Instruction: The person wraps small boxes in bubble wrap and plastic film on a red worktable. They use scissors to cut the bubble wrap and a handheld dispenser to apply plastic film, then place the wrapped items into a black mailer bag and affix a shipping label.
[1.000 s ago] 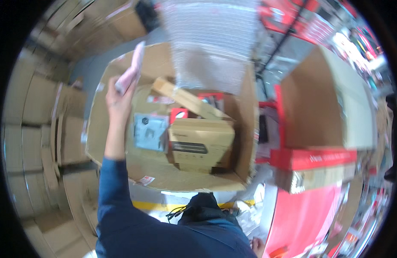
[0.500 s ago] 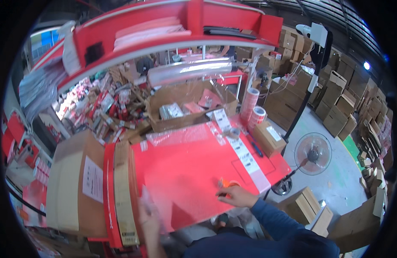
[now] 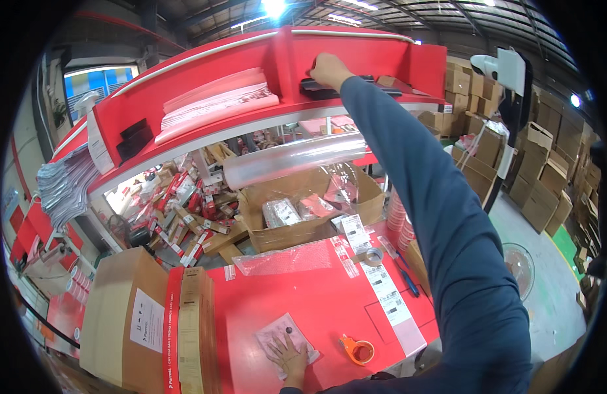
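Long dark-blue sleeve on right arm, bare hands, left hand, right hand

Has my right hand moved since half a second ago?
Yes. The right hand was low on the red table near the orange tape dispenser; now it is raised to the black item on the red shelf above.
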`<action>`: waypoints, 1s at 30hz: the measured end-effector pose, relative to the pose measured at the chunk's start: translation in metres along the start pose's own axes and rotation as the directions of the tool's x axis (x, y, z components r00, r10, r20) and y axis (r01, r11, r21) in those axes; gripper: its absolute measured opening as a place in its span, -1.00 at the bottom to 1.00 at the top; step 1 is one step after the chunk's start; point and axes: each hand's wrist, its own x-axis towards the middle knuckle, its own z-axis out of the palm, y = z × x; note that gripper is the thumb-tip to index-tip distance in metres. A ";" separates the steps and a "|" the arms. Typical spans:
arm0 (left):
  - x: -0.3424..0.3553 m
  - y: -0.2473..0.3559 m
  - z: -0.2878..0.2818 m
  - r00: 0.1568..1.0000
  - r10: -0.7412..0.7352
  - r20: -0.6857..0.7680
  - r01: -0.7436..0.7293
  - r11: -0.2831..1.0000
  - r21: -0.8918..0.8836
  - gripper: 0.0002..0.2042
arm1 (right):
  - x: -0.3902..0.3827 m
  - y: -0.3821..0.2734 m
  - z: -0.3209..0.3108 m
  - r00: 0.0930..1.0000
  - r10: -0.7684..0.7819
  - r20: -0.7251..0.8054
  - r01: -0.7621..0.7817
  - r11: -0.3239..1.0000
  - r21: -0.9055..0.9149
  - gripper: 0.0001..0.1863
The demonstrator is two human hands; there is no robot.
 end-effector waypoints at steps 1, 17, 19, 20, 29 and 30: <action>0.004 0.000 0.001 1.000 0.005 -0.002 -0.005 0.999 0.036 -0.10 | 0.011 0.000 0.017 0.999 -0.036 0.027 0.037 0.998 -0.043 -0.65; 0.023 -0.042 0.005 0.969 0.103 0.225 -0.092 0.994 -0.061 -0.05 | 0.031 0.026 0.019 0.947 0.321 0.015 -0.301 0.869 0.393 -0.77; 0.041 -0.041 -0.017 0.930 0.074 0.359 -0.035 0.993 -0.116 -0.05 | -0.029 0.026 0.007 0.912 0.356 -0.204 -0.070 0.626 0.777 -0.77; 0.056 -0.034 -0.036 0.893 0.047 0.448 0.023 0.988 -0.150 -0.06 | -0.066 0.026 0.002 0.904 0.350 -0.245 0.015 0.547 0.837 -0.72; 0.290 0.303 -0.418 0.023 0.652 -0.758 -0.987 0.137 0.087 -0.75 | -0.204 0.111 -0.020 0.868 0.366 0.336 -0.118 -0.505 0.855 0.03; 0.308 0.359 -0.452 -0.090 0.661 -0.745 -0.986 0.046 0.161 -0.75 | -0.193 0.117 -0.009 0.913 0.299 0.276 -0.130 -0.428 0.894 -0.13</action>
